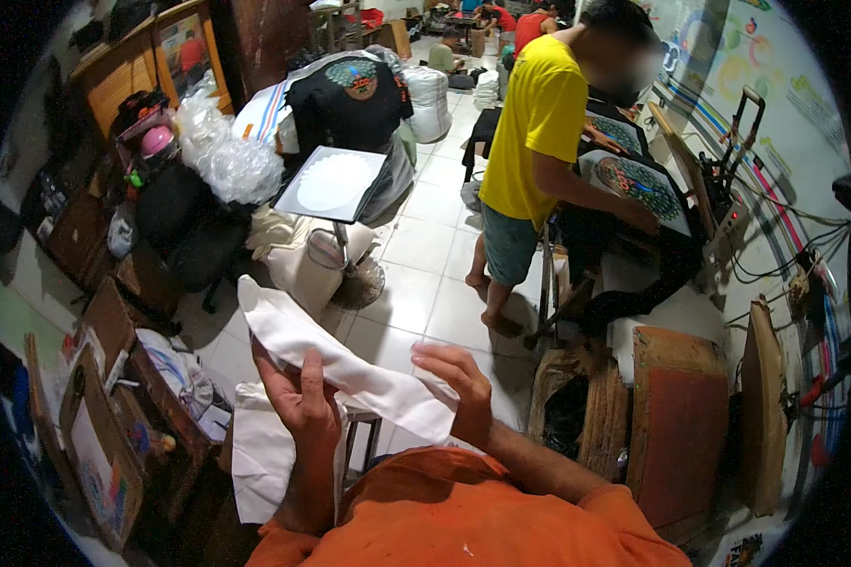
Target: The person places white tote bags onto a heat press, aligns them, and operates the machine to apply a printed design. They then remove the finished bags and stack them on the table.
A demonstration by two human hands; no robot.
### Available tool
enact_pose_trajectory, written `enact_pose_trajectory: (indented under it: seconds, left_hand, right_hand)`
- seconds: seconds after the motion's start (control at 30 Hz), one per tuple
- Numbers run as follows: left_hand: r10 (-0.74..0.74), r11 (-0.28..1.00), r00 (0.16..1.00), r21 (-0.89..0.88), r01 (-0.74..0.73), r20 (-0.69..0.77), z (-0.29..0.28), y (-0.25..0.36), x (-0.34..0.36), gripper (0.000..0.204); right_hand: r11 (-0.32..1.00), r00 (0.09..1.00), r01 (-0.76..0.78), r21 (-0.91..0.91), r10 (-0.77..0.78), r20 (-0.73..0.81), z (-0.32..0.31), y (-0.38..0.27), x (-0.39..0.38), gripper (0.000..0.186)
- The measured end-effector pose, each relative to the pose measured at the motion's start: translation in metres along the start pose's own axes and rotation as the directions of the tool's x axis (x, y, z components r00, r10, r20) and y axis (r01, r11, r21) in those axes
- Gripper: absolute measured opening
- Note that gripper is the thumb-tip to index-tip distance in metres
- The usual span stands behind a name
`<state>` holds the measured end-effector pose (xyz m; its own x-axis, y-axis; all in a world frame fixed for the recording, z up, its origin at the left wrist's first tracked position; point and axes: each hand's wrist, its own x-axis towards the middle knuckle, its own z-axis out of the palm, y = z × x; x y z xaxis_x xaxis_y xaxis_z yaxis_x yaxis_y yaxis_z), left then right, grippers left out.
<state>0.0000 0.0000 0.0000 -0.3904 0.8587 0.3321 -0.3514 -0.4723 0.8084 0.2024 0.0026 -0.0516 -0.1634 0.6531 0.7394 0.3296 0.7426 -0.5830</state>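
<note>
The strip of white cloth (pixel 355 371) runs from far left to near right in front of the body. The left hand (pixel 307 406), partly curled, holds its far-left part; the right hand (pixel 465 386), loosely half-curled, is nearer the near-right end, its grip unclear.

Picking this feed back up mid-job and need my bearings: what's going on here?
The person in the orange shirt holds a white cloth in the left hand; the right hand is at its other end, though whether it grips is unclear. More white cloth shows beside the left forearm. Ahead and to the right, a co-worker in a yellow shirt leans over printed cloth, hands at it.
</note>
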Motion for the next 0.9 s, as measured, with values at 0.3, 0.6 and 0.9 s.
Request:
enact_pose_trajectory:
  seconds: [0.3,0.6,0.9]
  left_hand:
    - [-0.466,0.857,0.865,-0.149,0.494,0.186,-0.012,-0.156,0.063,0.07]
    - [-0.633,0.667,0.366,0.241,0.705,0.682,0.105,-0.272,0.087,0.027]
    - [-0.404,0.719,0.01,0.311,0.622,0.915,0.263,-0.324,0.113,0.027]
  right_hand:
    - [0.989,0.985,-0.145,0.024,0.142,0.102,-0.084,-0.007,0.029,0.053]
    - [0.699,0.611,-0.708,0.098,0.677,-0.41,-0.185,0.007,0.01,0.039]
    - [0.73,0.117,-0.574,0.37,0.52,-0.846,-0.195,0.023,-0.064,0.028]
